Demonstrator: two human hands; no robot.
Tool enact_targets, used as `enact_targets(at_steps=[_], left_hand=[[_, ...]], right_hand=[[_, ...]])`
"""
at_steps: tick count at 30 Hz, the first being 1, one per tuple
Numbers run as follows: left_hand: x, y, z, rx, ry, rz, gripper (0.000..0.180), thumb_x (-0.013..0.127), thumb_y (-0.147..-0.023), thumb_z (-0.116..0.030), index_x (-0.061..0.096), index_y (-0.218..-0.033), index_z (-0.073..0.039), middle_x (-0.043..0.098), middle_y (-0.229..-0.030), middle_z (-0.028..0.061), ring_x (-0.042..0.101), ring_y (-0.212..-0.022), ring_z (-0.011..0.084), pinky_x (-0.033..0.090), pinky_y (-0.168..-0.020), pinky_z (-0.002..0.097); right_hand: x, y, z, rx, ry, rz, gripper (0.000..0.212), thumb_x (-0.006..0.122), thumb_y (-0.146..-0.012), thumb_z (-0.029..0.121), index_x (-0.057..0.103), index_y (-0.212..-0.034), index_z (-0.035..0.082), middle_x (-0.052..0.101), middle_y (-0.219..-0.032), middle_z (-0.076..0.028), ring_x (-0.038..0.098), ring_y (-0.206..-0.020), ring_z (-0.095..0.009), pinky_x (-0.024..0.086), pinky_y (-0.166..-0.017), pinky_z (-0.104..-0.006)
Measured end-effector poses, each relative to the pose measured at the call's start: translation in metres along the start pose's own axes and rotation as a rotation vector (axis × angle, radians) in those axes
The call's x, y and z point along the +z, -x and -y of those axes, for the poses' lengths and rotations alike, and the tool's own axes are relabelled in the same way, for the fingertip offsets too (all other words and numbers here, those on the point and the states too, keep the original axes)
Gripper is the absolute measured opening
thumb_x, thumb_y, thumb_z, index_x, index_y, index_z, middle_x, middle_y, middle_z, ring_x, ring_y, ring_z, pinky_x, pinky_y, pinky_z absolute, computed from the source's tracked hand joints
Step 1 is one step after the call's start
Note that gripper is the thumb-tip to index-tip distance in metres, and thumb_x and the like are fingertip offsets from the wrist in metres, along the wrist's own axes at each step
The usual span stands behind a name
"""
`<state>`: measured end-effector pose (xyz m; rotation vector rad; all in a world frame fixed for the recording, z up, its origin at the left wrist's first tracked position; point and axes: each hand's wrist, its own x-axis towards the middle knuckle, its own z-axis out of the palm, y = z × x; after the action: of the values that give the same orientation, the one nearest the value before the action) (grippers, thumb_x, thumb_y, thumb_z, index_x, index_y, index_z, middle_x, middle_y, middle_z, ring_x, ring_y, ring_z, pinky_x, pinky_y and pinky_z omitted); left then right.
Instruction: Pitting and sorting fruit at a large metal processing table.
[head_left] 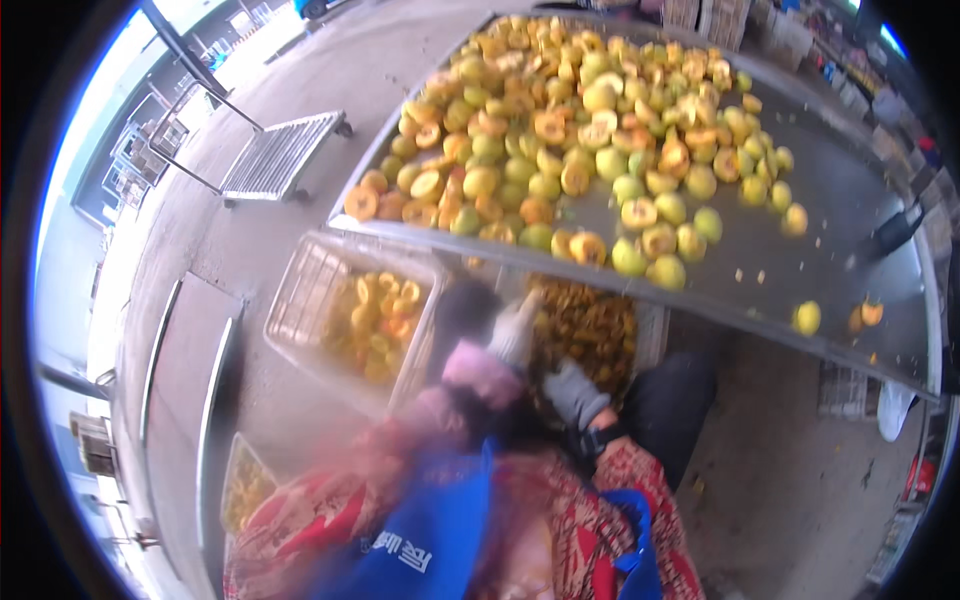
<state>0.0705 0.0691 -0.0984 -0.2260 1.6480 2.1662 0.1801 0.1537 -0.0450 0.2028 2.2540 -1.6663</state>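
My left hand (513,336), in a white glove with a pink cuff above it, reaches over a crate (652,335) below the table's near edge. Small brown pieces (590,335), perhaps fruit pits, fill that crate. At its near side is my right hand (576,396), in a grey glove, with a dark watch (603,437) on the wrist. Motion blur smears the fingers of both hands, so whether they hold anything is unclear. Above them, yellow-green peach-like fruit (600,97) lies heaped on a metal table (800,215), many pieces cut to orange flesh.
A pale plastic crate (290,305) of halved fruit stands left of my hands, with a smaller fruit crate (240,450) nearer. A flat trolley (280,155) stands on the floor farther left. The table's raised rim (600,283) runs just beyond my hands.
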Motion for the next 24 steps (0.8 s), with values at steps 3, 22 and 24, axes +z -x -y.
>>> enact_targets(at_steps=[3, 22, 24], left_hand=[[0.01, 0.028, -0.025, -0.232, -0.032, 0.053, 0.029, 0.064, -0.086, -0.028, 0.062, -0.094, 0.0, 0.058, -0.069, 0.0064, 0.052, -0.053, 0.014, 0.042, -0.047, 0.0286], [0.009, 0.049, -0.05, -0.029, -0.373, 0.181, 0.022, 0.061, -0.081, -0.018, 0.066, -0.091, 0.002, 0.064, -0.071, 0.008, 0.062, -0.066, 0.0193, 0.049, -0.062, 0.0317], [0.001, 0.053, -0.053, -0.193, -0.373, 0.29, 0.025, 0.062, -0.082, -0.02, 0.066, -0.094, 0.002, 0.066, -0.079, 0.0089, 0.063, -0.074, 0.0196, 0.05, -0.068, 0.0316]], right_hand=[[0.034, -0.016, -0.079, -0.01, -0.129, -0.149, 0.047, 0.048, -0.092, 0.045, 0.058, -0.107, 0.001, 0.062, -0.087, -0.012, 0.059, -0.082, -0.023, 0.047, -0.076, -0.0369], [0.009, -0.019, -0.089, 0.244, -0.83, 0.413, 0.01, 0.051, -0.088, 0.021, 0.055, -0.093, 0.012, 0.054, -0.07, -0.001, 0.05, -0.056, -0.015, 0.04, -0.049, -0.0303], [0.013, -0.002, -0.068, 0.175, -0.406, 0.347, 0.016, 0.047, -0.091, 0.029, 0.051, -0.088, 0.014, 0.05, -0.068, 0.003, 0.046, -0.055, -0.012, 0.038, -0.048, -0.0291]])
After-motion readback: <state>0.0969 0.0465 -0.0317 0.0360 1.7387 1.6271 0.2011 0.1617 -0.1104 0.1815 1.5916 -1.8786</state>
